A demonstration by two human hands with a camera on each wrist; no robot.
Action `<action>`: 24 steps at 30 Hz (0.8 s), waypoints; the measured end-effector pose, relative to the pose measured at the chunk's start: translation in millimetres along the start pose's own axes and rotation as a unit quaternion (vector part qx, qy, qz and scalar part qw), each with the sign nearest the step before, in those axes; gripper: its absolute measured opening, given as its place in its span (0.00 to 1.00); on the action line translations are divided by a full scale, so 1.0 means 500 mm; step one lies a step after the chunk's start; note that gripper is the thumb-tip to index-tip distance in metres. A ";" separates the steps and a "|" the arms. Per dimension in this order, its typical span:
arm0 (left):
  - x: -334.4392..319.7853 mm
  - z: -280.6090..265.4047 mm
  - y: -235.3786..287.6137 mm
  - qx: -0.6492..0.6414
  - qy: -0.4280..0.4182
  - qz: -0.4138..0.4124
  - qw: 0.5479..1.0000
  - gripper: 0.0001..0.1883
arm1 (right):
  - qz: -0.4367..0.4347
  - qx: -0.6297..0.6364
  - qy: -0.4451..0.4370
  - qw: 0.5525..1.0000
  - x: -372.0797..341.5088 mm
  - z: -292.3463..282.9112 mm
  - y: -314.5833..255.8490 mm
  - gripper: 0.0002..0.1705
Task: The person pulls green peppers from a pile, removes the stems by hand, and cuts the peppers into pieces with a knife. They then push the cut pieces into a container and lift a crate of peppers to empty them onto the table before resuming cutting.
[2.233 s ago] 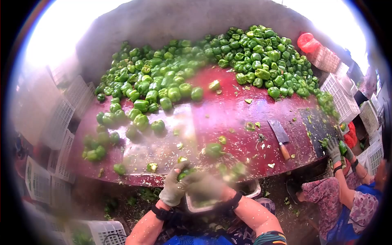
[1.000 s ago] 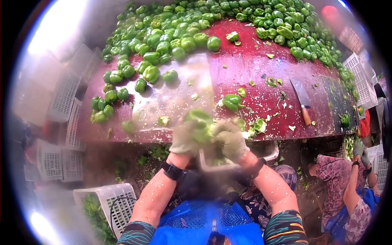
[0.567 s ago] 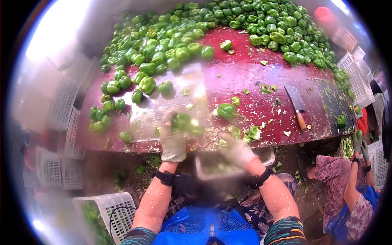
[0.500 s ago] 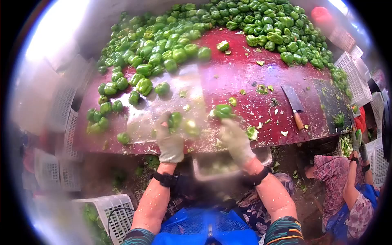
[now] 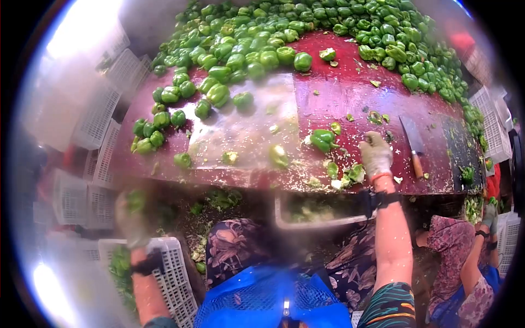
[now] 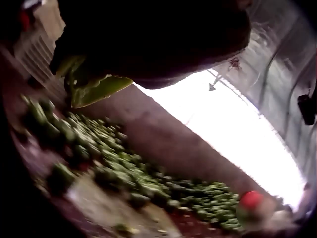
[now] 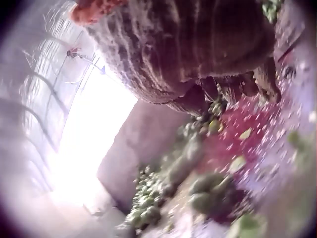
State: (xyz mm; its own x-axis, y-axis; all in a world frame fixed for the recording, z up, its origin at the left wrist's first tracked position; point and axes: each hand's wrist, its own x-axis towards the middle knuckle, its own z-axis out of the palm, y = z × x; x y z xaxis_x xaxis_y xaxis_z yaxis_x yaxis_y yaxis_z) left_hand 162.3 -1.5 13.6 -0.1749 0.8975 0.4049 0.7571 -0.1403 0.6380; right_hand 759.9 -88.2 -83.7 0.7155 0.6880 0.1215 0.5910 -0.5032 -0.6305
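My gloved left hand (image 5: 134, 221), blurred, is out at the left above a white crate (image 5: 175, 268). It grips a green bell pepper (image 5: 135, 201), whose cut, open edge (image 6: 101, 91) shows in the left wrist view. My gloved right hand (image 5: 376, 154) is over the red tabletop, between a whole green pepper (image 5: 324, 140) and a cleaver (image 5: 411, 134). Its fingers curl inward in the right wrist view, and nothing shows in them. Pepper scraps (image 5: 350, 176) lie just left of that wrist. A blurred pepper with pale insides (image 5: 279, 156) lies on the pale sheet.
A large heap of green peppers (image 5: 240, 38) covers the back of the red table (image 5: 350, 98). Below its front edge stands a pale tub (image 5: 322, 223) at my lap. White crates line both sides. Another gloved person (image 5: 470, 251) sits at the right.
My left hand has swung down and left from the table to the crate, carrying a pepper. My right hand has moved right, toward the cleaver. The head view has shifted.
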 end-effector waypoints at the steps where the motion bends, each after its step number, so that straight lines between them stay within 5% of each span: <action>1: 0.007 -0.078 -0.100 0.086 0.039 -0.004 0.996 0.17 | 0.032 -0.100 -0.019 0.994 0.026 -0.028 0.020 0.17; 2: 0.006 -0.162 -0.200 0.172 0.072 -0.028 0.982 0.17 | 0.041 -0.235 -0.008 0.971 0.031 -0.066 0.018 0.19; 6: -0.058 -0.443 -0.524 0.372 0.086 -0.183 0.906 0.21 | 0.203 -0.363 -0.015 0.909 0.057 -0.149 0.077 0.23; 8: -0.130 -0.458 -0.478 0.457 0.004 -0.164 0.874 0.21 | 0.260 -0.384 -0.046 0.885 0.061 -0.173 0.088 0.27; 11: -0.184 -0.437 -0.494 0.439 -0.055 -0.303 0.844 0.21 | 0.279 -0.364 -0.072 0.886 0.089 -0.163 0.220 0.28; 15: -0.166 -0.409 -0.487 0.409 -0.071 -0.360 0.836 0.21 | 0.258 -0.364 -0.080 0.891 0.086 -0.173 0.217 0.23; 20: 0.002 -0.301 -0.332 0.310 0.009 -0.251 0.917 0.22 | 0.263 -0.335 -0.070 0.902 0.120 -0.168 0.286 0.22; 24: 0.079 -0.007 -0.048 0.115 -0.084 0.037 0.989 0.20 | 0.276 -0.356 -0.058 0.891 0.128 -0.167 0.270 0.21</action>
State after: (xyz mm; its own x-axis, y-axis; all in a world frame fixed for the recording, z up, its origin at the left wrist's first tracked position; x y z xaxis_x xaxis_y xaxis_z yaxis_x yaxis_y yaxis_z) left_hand 135.0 35.9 16.4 -0.0203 0.9479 0.3179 0.8903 -0.1275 0.4371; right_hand 916.3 -155.8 -97.1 0.9512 0.2621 -0.1630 0.2777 -0.9572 0.0814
